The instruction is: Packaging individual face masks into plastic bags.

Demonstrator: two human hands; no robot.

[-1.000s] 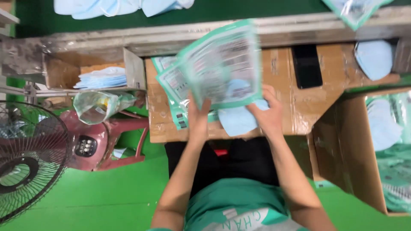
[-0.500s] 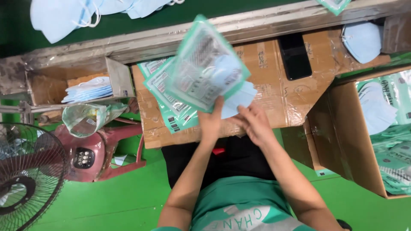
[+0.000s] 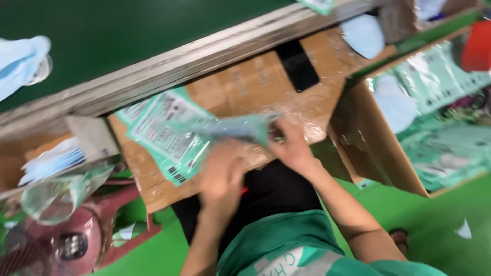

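right hand (image 3: 291, 145): pinching one green packet (image 3: 238, 128)
left hand (image 3: 221, 174): blurred, grip unclear
desk (image 3: 255, 82): two packets (image 3: 166, 135) at left

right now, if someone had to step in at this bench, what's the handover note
Right hand pinches one end of a green printed pouch above the cardboard work surface. Left hand sits just below the pouch, blurred; contact unclear.
A stack of flat pouches lies on the cardboard to the left. Blue masks sit in a small box at far left.
Done: the carton on the right already holds many pouches.
Left: the pouch in hand is not yet in the carton.
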